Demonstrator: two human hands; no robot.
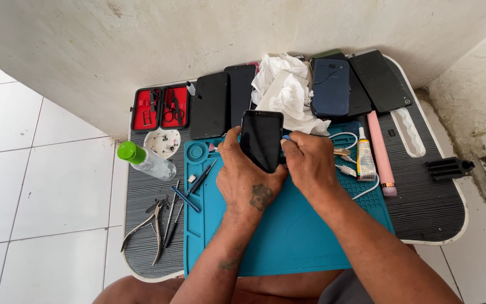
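While the left hand (248,177) grips the black phone (262,139) from behind, holding it tilted up above the blue work mat (288,236), the right hand (310,163) is closed on what looks like a small blue tool (286,137) at the phone's right edge, though the tip is too small to make out. The step would go best with the left hand's hold firm and the tool worked gently along the edge, not levered hard. Tweezers (171,217), pliers (147,228) and a green-capped bottle (144,159) lie to the left on the bench (428,202), spare phones (333,87) behind.
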